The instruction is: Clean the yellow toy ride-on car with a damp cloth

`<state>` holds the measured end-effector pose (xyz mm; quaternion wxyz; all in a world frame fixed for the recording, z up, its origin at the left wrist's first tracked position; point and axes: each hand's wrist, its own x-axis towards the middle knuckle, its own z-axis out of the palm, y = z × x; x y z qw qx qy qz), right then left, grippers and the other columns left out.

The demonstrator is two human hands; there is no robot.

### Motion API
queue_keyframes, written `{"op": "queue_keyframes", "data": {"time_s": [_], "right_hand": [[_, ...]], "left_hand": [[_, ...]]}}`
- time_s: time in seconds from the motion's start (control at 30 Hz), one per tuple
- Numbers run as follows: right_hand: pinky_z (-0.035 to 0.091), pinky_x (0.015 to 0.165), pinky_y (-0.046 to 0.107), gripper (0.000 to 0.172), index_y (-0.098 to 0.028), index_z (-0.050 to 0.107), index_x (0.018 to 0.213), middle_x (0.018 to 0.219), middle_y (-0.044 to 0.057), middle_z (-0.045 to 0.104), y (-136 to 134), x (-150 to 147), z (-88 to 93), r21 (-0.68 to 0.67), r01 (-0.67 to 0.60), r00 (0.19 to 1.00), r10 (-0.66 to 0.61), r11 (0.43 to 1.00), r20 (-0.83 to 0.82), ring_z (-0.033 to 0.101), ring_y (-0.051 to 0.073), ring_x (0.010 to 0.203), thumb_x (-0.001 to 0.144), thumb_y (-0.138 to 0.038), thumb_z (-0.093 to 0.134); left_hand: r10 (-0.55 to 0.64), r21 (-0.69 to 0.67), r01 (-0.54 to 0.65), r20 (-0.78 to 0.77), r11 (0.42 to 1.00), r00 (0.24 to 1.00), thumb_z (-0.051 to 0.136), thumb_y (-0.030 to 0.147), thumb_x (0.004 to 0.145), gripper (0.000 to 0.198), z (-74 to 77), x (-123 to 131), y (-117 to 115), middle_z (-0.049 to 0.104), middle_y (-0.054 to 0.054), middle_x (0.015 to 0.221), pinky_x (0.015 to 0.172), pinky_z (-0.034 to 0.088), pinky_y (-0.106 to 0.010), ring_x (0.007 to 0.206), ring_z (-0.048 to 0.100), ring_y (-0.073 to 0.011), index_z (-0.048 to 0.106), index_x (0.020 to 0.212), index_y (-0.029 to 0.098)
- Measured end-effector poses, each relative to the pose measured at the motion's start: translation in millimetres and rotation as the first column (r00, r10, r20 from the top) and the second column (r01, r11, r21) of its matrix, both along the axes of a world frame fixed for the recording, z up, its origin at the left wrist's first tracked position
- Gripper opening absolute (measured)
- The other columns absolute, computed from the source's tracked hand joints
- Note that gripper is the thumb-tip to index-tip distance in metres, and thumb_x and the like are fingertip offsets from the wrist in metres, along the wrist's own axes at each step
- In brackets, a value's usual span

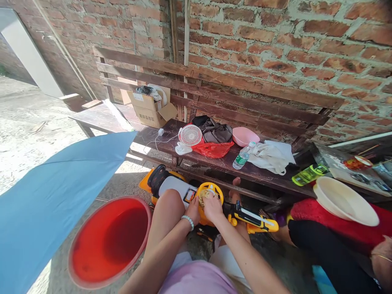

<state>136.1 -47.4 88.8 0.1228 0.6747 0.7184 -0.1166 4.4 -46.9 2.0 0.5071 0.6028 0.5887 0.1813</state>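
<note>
A blue umbrella point(52, 196) fills the left, with a red basin point(107, 241) beside it. Low in front of the tabletop point(220, 165), by the person's knee, lies a yellow water gun point(174, 185), and both hands are at its ring point(211, 188). The left hand point(192, 210) rests against the ring's side, and I cannot tell its grip. The right hand point(212, 206) has its fingers clenched on the ring's top. It would go best, I judge, with the left hand steadying the body while the right works squarely. Counted: one umbrella, one basin, one gun, one box point(150, 108), two bowls (cream point(343, 200), pink point(245, 136)), one fan point(190, 135), one bottle point(241, 157)
</note>
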Motion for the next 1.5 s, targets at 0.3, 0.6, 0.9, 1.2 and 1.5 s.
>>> {"op": "queue_keyframes", "data": {"time_s": [0.3, 0.6, 0.9, 1.2, 1.5], "right_hand": [[0.055, 0.103, 0.042, 0.044, -0.021, 0.075, 0.141, 0.147, 0.02, 0.061, 29, 16, 5.3, -0.009, 0.023, 1.0, -0.023, 1.0, 0.017, 0.062, 0.035, 0.129, 0.098, -0.023, 0.063], [0.053, 0.105, 0.042, 0.044, -0.023, 0.076, 0.139, 0.146, 0.016, 0.065, 4, 30, 4.8, -0.03, -0.23, 0.971, 0.232, 0.973, 0.066, 0.059, 0.034, 0.13, 0.103, -0.016, 0.051], [0.052, 0.101, 0.043, 0.053, -0.027, 0.068, 0.151, 0.152, 0.018, 0.06, -10, 64, -10.1, -0.002, -0.121, 0.989, 0.121, 0.993, 0.086, 0.058, 0.035, 0.129, 0.104, -0.016, 0.045], [0.049, 0.101, 0.042, 0.053, -0.033, 0.067, 0.153, 0.149, 0.018, 0.057, 41, 54, -1.6, 0.035, -0.04, 0.998, 0.038, 0.999, 0.058, 0.057, 0.034, 0.128, 0.105, -0.021, 0.046], [0.049, 0.103, 0.042, 0.048, -0.03, 0.08, 0.137, 0.149, 0.018, 0.056, 67, 60, 14.1, -0.149, -0.016, 0.999, 0.021, 0.989, 0.03, 0.058, 0.034, 0.129, 0.101, -0.018, 0.052]], "left_hand": [[-0.019, 0.013, 0.019, -0.035, 1.0, 0.999, 0.07, 0.012, 0.074, 0.101, 0.1, 2, 1, 0.033, -0.024, 0.181, 0.142, 0.02, -0.042, 0.171, 0.027, -0.035, 0.039, 0.17, 0.002], [-0.049, 0.03, 0.05, -0.035, 0.998, 0.998, 0.077, 0.018, 0.076, 0.105, 1.7, 1, -1, 0.034, -0.022, 0.181, 0.142, 0.023, -0.045, 0.17, 0.029, -0.0367, 0.036, 0.172, 0.008], [-0.088, 0.024, 0.092, -0.125, 0.995, 0.988, 0.071, 0.011, 0.079, 0.1, 4.7, 0, -3, 0.034, -0.023, 0.181, 0.142, 0.022, -0.043, 0.171, 0.028, -0.0334, 0.035, 0.172, 0.007], [-0.02, 0.024, 0.02, -0.022, 1.0, 1.0, 0.084, 0.023, 0.075, 0.108, -3.3, 4, -1, 0.037, -0.023, 0.18, 0.141, 0.024, -0.053, 0.17, 0.028, -0.0417, 0.037, 0.172, 0.013], [-0.022, 0.002, 0.022, -0.025, 1.0, 0.999, 0.084, 0.023, 0.075, 0.104, 0.2, 2, 1, 0.037, -0.023, 0.18, 0.141, 0.024, -0.053, 0.17, 0.029, -0.0411, 0.04, 0.169, 0.013]]}}
